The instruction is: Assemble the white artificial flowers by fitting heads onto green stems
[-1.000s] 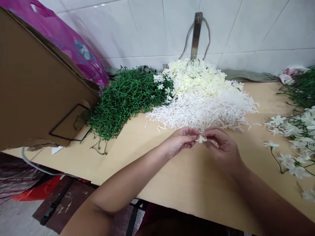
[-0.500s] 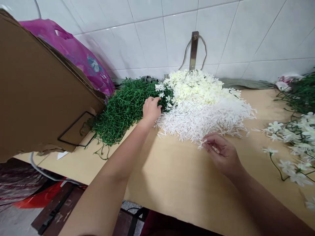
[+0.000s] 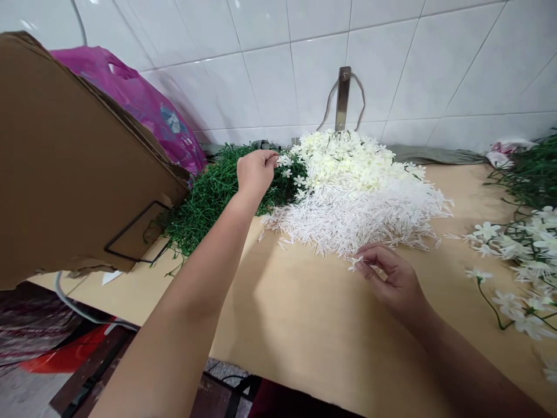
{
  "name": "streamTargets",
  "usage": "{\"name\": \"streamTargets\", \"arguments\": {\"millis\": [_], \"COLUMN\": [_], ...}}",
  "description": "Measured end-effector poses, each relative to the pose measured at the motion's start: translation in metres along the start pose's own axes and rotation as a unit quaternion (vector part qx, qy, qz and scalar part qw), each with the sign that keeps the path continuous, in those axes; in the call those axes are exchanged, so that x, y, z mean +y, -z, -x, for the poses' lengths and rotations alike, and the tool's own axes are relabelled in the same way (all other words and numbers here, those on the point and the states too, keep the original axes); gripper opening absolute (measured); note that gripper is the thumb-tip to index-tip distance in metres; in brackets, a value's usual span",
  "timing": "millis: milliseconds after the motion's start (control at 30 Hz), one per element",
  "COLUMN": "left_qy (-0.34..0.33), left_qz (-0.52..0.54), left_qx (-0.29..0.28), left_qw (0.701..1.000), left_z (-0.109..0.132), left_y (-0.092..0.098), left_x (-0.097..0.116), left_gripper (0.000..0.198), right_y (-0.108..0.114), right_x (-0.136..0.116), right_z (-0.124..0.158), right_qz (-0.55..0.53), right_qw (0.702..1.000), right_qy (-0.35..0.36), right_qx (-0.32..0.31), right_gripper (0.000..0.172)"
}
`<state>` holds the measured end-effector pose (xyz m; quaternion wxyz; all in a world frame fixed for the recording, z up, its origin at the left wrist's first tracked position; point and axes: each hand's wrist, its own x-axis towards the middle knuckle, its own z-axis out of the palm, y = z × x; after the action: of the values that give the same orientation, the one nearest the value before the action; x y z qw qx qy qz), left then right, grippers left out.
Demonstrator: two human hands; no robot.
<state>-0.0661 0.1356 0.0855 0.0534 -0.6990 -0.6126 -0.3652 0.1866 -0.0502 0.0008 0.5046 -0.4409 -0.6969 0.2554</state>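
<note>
My left hand [image 3: 256, 171] is over the pile of green plastic stems [image 3: 209, 200], its thumb and fingers pinched together beside a few small white flowers [image 3: 299, 181]. What it pinches, if anything, is too small to make out. Between the thumb and fingertips of my right hand [image 3: 391, 278] is a small white artificial flower [image 3: 355, 263], just in front of the heap of thin white plastic pieces [image 3: 348, 217]. Behind that heap lies a mound of cream-white flower heads [image 3: 343, 157].
A cardboard box [image 3: 78, 162] and a purple plastic bag [image 3: 139, 104] stand at the left. On the right of the table [image 3: 304, 325] lie stemmed white flowers [image 3: 517, 241] and more green stems [image 3: 531, 171]. A metal bracket [image 3: 343, 98] rises against the tiled wall.
My left hand has moved up and left over the stems, and its spread fingers have closed into a pinch. The right hand stays nearly in place with the white flower.
</note>
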Motion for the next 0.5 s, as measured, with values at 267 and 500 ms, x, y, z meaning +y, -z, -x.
{"name": "streamTargets", "arguments": {"millis": [267,500], "left_qy": [0.068,0.122], "left_qz": [0.195,0.360], "left_qx": [0.024,-0.087], "left_qw": [0.978,0.921], "left_z": [0.004,0.050], "left_y": [0.020,0.027], "left_x": [0.007,0.031], "left_gripper": [0.012,0.017], "right_y": [-0.001,0.002], "right_x": [0.000,-0.003], "right_z": [0.001,-0.003], "right_qz": [-0.024,-0.099], "right_qw": [1.000,0.993], "right_qy": [-0.017,-0.056], "right_qx": [-0.007,0.021], "right_gripper": [0.012,0.015]}}
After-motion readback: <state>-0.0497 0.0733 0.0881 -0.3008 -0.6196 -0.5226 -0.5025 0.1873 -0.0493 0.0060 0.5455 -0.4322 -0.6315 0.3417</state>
